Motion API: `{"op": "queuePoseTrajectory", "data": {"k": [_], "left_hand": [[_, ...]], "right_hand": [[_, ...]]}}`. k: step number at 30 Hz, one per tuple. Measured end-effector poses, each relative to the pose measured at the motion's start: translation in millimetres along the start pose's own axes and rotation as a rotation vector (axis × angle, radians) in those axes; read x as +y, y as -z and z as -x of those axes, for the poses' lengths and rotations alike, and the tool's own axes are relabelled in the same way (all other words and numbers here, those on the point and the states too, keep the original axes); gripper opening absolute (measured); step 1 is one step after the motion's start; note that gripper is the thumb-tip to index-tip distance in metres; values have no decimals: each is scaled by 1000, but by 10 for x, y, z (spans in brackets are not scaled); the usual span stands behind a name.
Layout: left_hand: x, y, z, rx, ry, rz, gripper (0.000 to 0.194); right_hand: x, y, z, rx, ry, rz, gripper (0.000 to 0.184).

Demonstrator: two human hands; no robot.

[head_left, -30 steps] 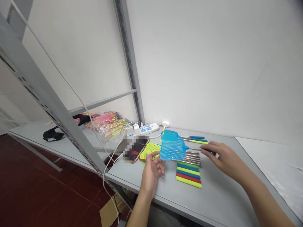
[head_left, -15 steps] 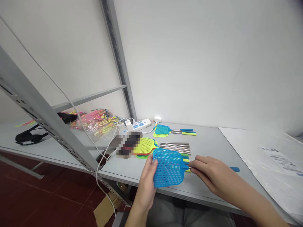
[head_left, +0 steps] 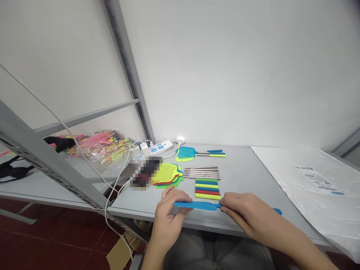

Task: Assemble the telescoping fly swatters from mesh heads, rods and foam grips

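A blue fly swatter (head_left: 201, 205) is held edge-on over the front of the table, its mesh head seen as a thin strip. My left hand (head_left: 172, 210) grips the far left end of the head between thumb and fingers. Closed around the neck, where head meets rod, is my right hand (head_left: 243, 210); it hides most of the rod, and the blue handle end shows to its right. Just behind lie several coloured handle sleeves (head_left: 207, 189) in a row, then several metal rods (head_left: 201, 172). Loose swatter heads (head_left: 168, 173) are piled left of them.
Swatters with handles (head_left: 187, 153) lie at the back beside a power strip (head_left: 159, 148). A white plastic sheet (head_left: 306, 187) covers the right side. A grey metal post (head_left: 56, 165) and white cable (head_left: 109, 202) stand at left, with bagged colourful items (head_left: 104, 146) beyond.
The blue swatter has been turned from its mesh face showing to edge-on. My left hand has shifted its hold on the head, and the coloured sleeves behind are now uncovered.
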State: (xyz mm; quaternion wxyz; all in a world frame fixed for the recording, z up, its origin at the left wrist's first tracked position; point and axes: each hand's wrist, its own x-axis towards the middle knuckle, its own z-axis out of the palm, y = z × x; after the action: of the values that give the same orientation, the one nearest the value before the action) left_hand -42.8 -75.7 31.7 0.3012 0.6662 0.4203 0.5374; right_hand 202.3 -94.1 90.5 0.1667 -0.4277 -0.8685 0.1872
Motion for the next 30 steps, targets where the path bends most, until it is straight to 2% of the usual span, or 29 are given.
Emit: {"op": "queuePoseTrajectory", "data": {"k": [4,7,10,11,13,15,17,21,23,25,28,30], "left_hand": [[10,-37,55,60,234,68,18],[-36,1,22,185,473,316,32],[-117,112,-78,411,604,538,51],[-140,146,-109,439,624,574,55],[-172,179,-141,416,664,616,58],[-186,160,-134,350,716,655,56],[-188,115,-102,282,767,681,52],[-174,88,-54,194,829,702,52],[-168,127,-60,185,829,741,55],[-178,180,-80,174,819,805,54],[-237,246,-111,180,816,900,45],[-296,264,-123,202,833,936,39]], "right_hand": [[94,-51,-4,148,127,287,23],[314,-74,-5,371,219,457,25],[544,-67,3,605,122,477,18],[581,-64,-3,656,62,428,13],[559,-62,-46,691,-38,272,4],[416,-61,-139,618,-73,115,4],[217,-51,-272,456,-50,24,7],[-51,-23,-549,149,143,50,29],[-59,-38,-654,45,248,132,29],[-13,-82,-742,28,316,259,29],[74,-168,-872,81,391,463,38],[115,-209,-969,123,467,534,38]]}}
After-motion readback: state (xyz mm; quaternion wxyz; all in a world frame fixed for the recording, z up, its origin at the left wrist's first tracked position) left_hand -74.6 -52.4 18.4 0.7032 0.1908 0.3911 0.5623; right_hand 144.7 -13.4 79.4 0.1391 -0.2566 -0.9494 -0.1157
